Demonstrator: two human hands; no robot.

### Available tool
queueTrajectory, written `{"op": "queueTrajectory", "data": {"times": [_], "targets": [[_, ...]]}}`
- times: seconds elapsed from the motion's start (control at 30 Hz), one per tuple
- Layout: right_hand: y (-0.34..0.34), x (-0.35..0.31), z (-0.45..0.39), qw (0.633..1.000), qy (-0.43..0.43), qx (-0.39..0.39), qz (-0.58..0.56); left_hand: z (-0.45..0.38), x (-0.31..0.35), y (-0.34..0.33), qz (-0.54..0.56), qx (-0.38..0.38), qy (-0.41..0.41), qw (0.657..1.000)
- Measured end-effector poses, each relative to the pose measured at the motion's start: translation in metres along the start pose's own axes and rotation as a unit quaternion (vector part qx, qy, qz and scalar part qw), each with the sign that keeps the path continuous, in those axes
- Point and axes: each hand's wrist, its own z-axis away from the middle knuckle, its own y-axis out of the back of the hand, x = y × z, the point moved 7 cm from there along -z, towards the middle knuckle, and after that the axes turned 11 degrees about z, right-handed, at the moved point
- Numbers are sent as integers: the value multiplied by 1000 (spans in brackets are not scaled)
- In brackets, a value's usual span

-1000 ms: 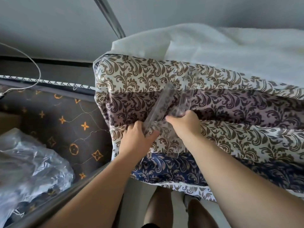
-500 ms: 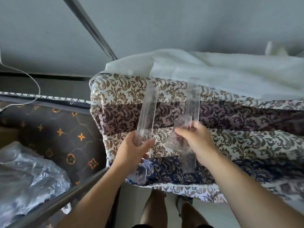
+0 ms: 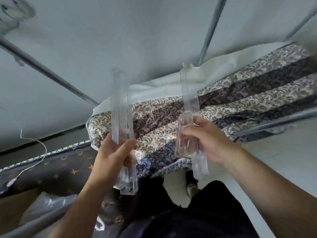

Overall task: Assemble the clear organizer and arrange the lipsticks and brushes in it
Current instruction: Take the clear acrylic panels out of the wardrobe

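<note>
Above the patterned brown-and-blue floral bedspread (image 3: 171,121), the left hand (image 3: 111,157) grips one long clear acrylic panel (image 3: 121,107) upright; the right hand (image 3: 209,141) grips a second clear acrylic piece (image 3: 189,103), the two well apart.

You have two bundles of clear acrylic organizer parts, held apart from each other in the air above the patterned bed. The left bundle (image 3: 122,117) is a stack of long, narrow transparent panels standing nearly upright, its lower end reaching below your left hand (image 3: 113,155), which grips it about the middle. The right bundle (image 3: 189,124) is also long and clear, tilted slightly, with a wider, boxier clear piece against its lower half, pinched in your right hand (image 3: 208,141).
</note>
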Motion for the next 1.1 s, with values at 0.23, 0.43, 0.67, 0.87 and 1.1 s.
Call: {"op": "queueTrajectory", "data": {"times": [0.23,0.43,0.67,0.87,1.1], "targets": [[-13,14,101,987,69,130,-61,42,18,-42,-61,-150,8,987],[-9,69,210,928,91,300,-202,73,15,-112,-156,-286,2,945],[-8,174,384,799,104,501,-314,150,-17,-234,-221,-459,-12,860],[-42,282,534,690,106,620,-359,260,-83,-324,-262,-558,7,787],[-85,387,672,593,116,694,-391,415,-168,-396,-271,-639,58,718]]}}
